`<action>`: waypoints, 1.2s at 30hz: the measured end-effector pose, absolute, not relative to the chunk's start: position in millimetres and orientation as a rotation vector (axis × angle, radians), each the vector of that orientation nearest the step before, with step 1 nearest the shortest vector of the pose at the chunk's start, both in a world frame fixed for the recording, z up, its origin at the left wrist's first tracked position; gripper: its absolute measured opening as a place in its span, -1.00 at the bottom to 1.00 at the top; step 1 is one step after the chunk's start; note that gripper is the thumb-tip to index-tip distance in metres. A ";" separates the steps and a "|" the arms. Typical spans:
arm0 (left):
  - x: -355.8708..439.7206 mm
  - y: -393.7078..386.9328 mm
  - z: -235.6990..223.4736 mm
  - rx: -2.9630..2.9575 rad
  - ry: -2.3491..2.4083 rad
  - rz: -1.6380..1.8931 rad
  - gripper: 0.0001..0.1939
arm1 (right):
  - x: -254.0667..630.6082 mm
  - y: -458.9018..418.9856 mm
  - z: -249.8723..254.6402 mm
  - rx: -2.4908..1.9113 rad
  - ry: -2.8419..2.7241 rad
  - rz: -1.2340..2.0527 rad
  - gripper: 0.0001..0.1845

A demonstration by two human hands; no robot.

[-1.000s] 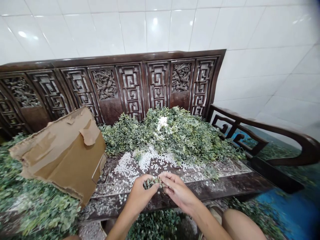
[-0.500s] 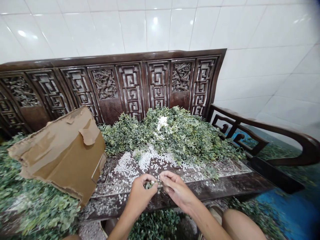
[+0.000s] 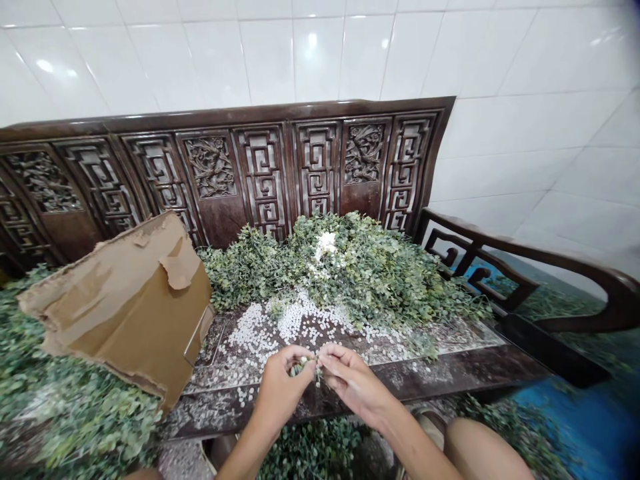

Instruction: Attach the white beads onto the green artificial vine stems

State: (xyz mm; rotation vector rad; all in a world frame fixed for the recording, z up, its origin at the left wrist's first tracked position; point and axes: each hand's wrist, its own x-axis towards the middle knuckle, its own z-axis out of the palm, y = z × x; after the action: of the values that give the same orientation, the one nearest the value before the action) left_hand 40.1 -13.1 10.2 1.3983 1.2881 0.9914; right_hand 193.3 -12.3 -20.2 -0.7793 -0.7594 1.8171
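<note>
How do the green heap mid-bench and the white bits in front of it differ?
Form: the green heap is leafy and tangled; the white bits are small and roundish.
Height: the green heap rises in a mound; the white bits spread nearly flat.
Shared: both lie on the bench.

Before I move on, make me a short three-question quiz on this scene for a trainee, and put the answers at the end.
1. Open question: What does the left hand hold in its grip?
2. True or false: The torn cardboard is to the left of the large leaf pile in front of the carved backrest.
3. Multiple choice: What colour are the small pieces scattered on the bench seat? (a) blue (b) white (c) red

Key: 1. A small green sprig. 2. True. 3. b.
</note>
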 end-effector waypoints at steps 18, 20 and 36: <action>37.6 -17.9 27.0 1.433 1.208 0.927 -0.84 | 196.4 -13.4 -27.3 -0.627 -0.671 2.031 -0.76; 37.3 -19.5 28.5 1.441 1.200 0.914 -0.85 | 198.3 -13.5 -27.6 -0.623 -0.660 2.069 -0.77; 36.8 -24.8 23.5 1.416 1.156 0.901 -0.92 | 202.4 -15.4 -36.1 -0.590 -0.621 2.186 -0.75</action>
State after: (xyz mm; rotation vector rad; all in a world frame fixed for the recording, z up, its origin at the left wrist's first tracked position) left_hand 36.8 -24.8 23.5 1.4161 1.1562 0.9013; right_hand 202.4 -15.4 -36.1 -0.5898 -0.6206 2.1858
